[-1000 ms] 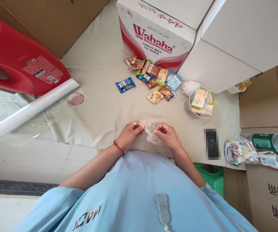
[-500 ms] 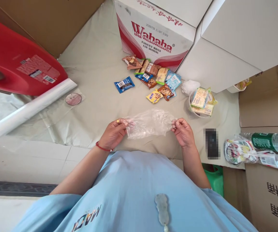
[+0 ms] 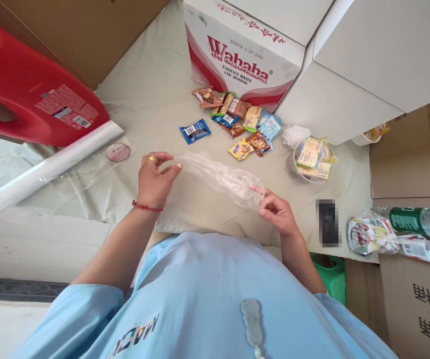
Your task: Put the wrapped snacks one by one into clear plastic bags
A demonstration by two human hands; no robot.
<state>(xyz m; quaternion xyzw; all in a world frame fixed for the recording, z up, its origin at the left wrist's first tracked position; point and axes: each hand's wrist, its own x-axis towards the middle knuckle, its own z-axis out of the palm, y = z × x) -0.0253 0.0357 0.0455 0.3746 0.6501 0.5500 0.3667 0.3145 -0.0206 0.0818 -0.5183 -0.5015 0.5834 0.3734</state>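
Clear plastic film (image 3: 220,175): a thin, crumpled length slanting across the gap between the two hands, over the table (image 3: 147,117).
Handling: likely near weightless, limp, clingy and easily torn; best pinched at opposite ends, since the middle bunches into folds.
Left hand (image 3: 155,180): thumb and forefinger at the film's left end, a narrow space between them; whether they pinch it cannot be told.
Right hand (image 3: 279,212): fingers curled on the film's bunched right end, forefinger reaching along it.
Snack packets (image 3: 252,118): a loose cluster beyond the film.
Blue packet (image 3: 195,131): lying apart, left of that cluster.
Plastic bowl (image 3: 296,167): right of the cluster, packets inside.
Wahaha carton (image 3: 237,62): just behind the cluster.
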